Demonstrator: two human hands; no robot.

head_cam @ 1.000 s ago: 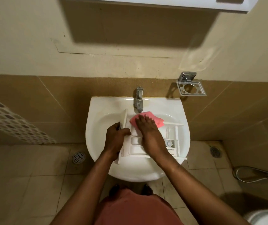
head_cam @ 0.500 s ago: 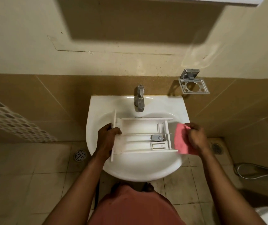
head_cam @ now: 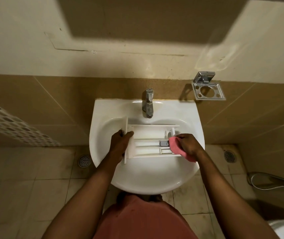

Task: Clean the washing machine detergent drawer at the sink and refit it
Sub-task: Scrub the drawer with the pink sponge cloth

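Gripping drawer (head_cam: 148, 140) front: left hand (head_cam: 120, 145) | right hand (head_cam: 188, 145) clutching cloth (head_cam: 177, 147) at rear end

Count, head view:
- 1 white sink (head_cam: 103, 118)
- 1 tap (head_cam: 148, 104)
- 1 detergent drawer (head_cam: 148, 133)
- 1 pink cloth (head_cam: 176, 145)
- 2 hands: left hand (head_cam: 119, 145), right hand (head_cam: 189, 144)
- 2 floor drains: left floor drain (head_cam: 84, 160), right floor drain (head_cam: 230, 156)
- 1 chrome wall holder (head_cam: 208, 90)
- 1 spray hose (head_cam: 272, 182)

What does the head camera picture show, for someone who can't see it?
A person's left hand holds a white detergent drawer over a white sink. Their right hand presses a pink cloth against its right end, below a metal tap.
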